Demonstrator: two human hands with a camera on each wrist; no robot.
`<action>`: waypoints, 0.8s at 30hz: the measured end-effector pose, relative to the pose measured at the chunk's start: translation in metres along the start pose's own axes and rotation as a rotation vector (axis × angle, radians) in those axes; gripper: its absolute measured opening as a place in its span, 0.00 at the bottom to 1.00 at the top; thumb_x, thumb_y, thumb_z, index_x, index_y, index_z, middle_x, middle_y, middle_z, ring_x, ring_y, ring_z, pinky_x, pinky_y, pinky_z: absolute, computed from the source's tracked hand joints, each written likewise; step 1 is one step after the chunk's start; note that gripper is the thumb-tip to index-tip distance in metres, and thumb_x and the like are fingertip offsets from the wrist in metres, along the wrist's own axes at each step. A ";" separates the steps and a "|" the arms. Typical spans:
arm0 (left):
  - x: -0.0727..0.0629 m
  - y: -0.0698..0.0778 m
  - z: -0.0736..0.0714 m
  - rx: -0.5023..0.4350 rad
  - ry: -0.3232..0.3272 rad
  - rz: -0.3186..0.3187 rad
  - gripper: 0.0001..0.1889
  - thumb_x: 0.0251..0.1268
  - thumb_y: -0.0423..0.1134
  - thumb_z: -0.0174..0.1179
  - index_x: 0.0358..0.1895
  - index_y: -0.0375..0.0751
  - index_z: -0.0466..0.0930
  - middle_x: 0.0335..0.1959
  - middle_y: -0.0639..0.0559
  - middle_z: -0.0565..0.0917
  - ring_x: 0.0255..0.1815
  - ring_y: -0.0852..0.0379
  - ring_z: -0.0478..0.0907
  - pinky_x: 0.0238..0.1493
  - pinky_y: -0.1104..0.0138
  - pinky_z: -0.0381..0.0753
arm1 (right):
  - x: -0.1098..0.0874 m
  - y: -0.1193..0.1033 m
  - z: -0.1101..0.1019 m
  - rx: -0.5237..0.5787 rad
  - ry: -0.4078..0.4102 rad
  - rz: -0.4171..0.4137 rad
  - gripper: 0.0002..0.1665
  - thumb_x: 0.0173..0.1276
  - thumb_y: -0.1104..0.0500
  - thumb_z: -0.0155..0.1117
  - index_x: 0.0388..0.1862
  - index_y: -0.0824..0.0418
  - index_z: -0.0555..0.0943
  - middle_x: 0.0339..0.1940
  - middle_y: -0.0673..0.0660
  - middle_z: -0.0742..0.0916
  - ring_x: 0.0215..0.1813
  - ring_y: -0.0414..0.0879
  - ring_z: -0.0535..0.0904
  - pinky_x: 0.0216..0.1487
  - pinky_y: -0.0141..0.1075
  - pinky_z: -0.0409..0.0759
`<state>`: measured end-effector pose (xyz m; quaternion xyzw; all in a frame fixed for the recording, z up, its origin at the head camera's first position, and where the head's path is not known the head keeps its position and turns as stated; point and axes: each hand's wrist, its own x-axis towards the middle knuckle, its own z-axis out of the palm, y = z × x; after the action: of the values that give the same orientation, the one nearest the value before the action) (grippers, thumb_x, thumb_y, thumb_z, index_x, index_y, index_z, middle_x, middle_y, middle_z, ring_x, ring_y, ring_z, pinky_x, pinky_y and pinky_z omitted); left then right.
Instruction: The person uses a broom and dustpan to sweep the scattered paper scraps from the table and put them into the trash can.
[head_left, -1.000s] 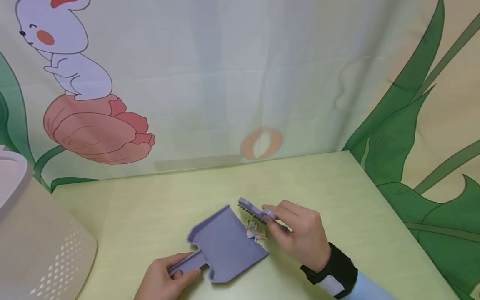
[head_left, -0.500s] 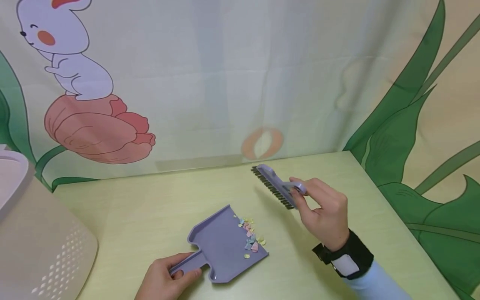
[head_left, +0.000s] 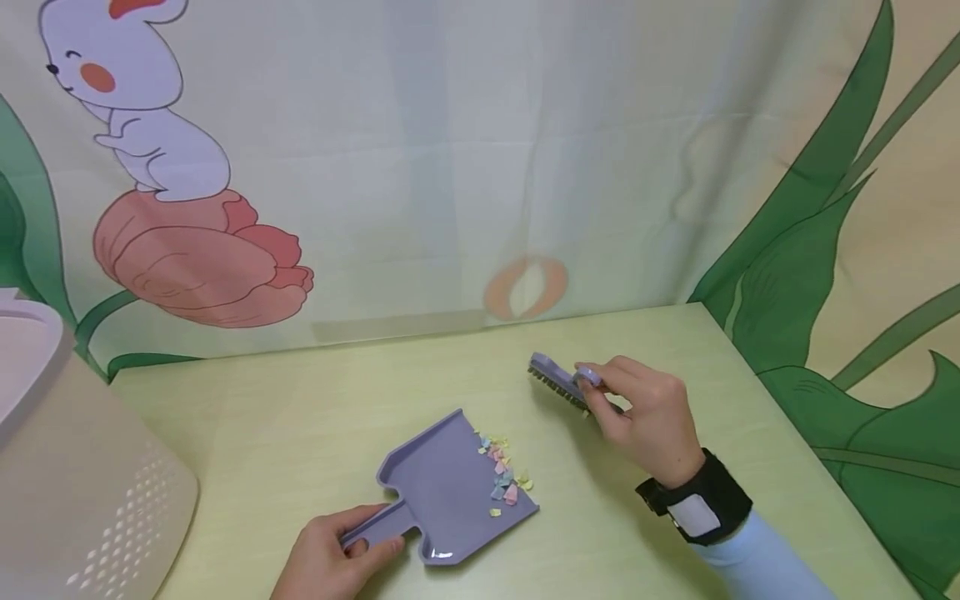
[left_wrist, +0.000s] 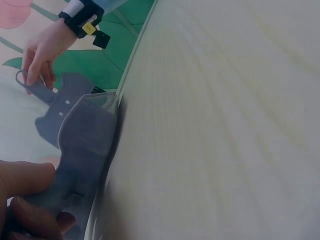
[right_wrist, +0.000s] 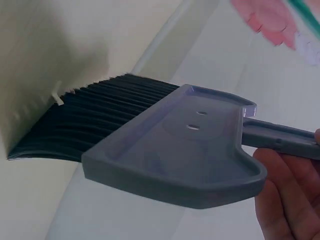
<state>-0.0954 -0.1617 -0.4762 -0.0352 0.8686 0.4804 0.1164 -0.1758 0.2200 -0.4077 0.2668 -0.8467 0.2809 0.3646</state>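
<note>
My left hand (head_left: 326,554) grips the handle of a purple dustpan (head_left: 442,492) lying on the table. Small coloured scraps (head_left: 512,495), yellow, pink and blue, lie along the pan's right lip, some inside it and some at or just past the edge. Right of the pan, my right hand (head_left: 648,408) holds a matching small hand brush (head_left: 551,371) by its handle. Its dark bristles (right_wrist: 100,115) point down at the table; in the right wrist view a pale scrap (right_wrist: 59,98) is at their tips. In the left wrist view, the dustpan (left_wrist: 87,130) partly hides the brush (left_wrist: 75,85).
A white basket (head_left: 82,450) with a perforated side stands at the left. The pale yellow-green table (head_left: 300,417) ends at the back against a printed curtain (head_left: 420,167) with a rabbit and flowers. Green leaves are printed on the cloth (head_left: 885,417) at the right.
The brush rose off the scraps at the pan's lip, moved right, and is now lower, close to the table. The scraps are uncovered. The left hand and dustpan have stayed about still.
</note>
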 end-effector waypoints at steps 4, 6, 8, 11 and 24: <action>0.000 0.000 0.000 -0.009 -0.002 0.004 0.23 0.53 0.46 0.79 0.53 0.45 0.90 0.12 0.58 0.65 0.14 0.66 0.58 0.19 0.74 0.56 | -0.002 -0.026 0.005 0.103 -0.020 0.018 0.10 0.63 0.65 0.74 0.44 0.59 0.91 0.27 0.48 0.87 0.26 0.37 0.80 0.25 0.25 0.75; 0.000 0.001 0.000 -0.010 -0.001 0.001 0.23 0.53 0.46 0.79 0.53 0.46 0.90 0.13 0.58 0.66 0.14 0.66 0.58 0.19 0.74 0.56 | -0.003 -0.039 0.008 0.150 -0.017 0.013 0.12 0.62 0.66 0.74 0.45 0.58 0.91 0.27 0.47 0.87 0.27 0.35 0.79 0.26 0.24 0.75; 0.000 0.001 0.000 -0.012 -0.003 -0.010 0.23 0.53 0.46 0.79 0.53 0.46 0.90 0.13 0.58 0.66 0.14 0.66 0.58 0.19 0.74 0.56 | -0.005 -0.051 0.010 0.203 -0.007 0.000 0.13 0.62 0.67 0.74 0.46 0.58 0.91 0.28 0.46 0.87 0.27 0.34 0.79 0.26 0.24 0.75; 0.000 0.002 0.000 -0.013 -0.003 -0.024 0.23 0.53 0.47 0.79 0.53 0.46 0.90 0.13 0.58 0.67 0.15 0.65 0.59 0.19 0.74 0.56 | -0.006 -0.062 0.012 0.289 0.022 -0.002 0.14 0.61 0.69 0.74 0.46 0.59 0.91 0.29 0.48 0.88 0.28 0.34 0.80 0.28 0.24 0.76; 0.000 0.005 -0.012 0.003 0.015 -0.027 0.21 0.54 0.47 0.79 0.51 0.47 0.90 0.14 0.58 0.68 0.15 0.66 0.60 0.19 0.73 0.59 | -0.006 -0.047 0.018 0.212 0.098 -0.066 0.15 0.60 0.70 0.75 0.47 0.63 0.90 0.34 0.53 0.90 0.31 0.41 0.85 0.32 0.28 0.82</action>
<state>-0.0981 -0.1696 -0.4661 -0.0503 0.8696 0.4772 0.1163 -0.1500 0.1763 -0.4093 0.3178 -0.7841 0.3694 0.3844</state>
